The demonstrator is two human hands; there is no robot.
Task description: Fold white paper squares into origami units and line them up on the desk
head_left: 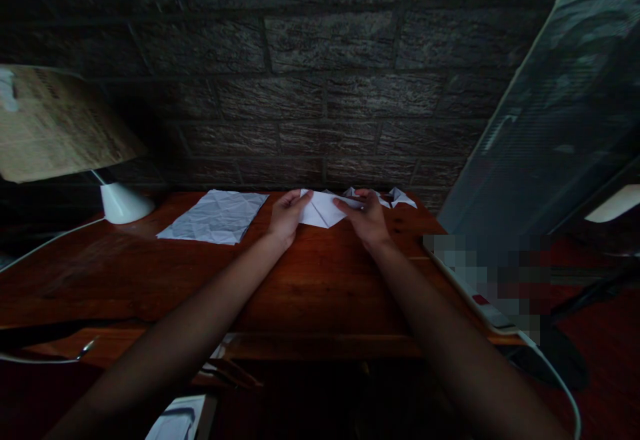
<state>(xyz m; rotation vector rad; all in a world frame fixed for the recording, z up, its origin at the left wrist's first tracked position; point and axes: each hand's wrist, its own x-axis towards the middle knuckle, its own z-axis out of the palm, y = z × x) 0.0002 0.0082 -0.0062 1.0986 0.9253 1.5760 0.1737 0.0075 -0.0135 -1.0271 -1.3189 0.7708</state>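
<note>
A white folded sheet of paper (320, 211) is held up between my two hands over the wooden table. My left hand (289, 215) grips its left edge, thumb on the near face. On the right side, my right hand (369, 215) pinches the paper with its thumb in front and fingers behind. A diagonal crease runs down the middle of the folded paper. Behind my right hand lie several small folded paper pieces (401, 198), partly hidden by it. To the left, a stack of creased white paper (215, 217) lies flat on the table.
A lamp with a white base (125, 203) and papery shade (60, 123) stands at the left. The wooden table (320, 287) meets a dark block wall (300, 93). A blurred-out device with a white cable (563, 383) sits at the right edge. An open drawer space shows below.
</note>
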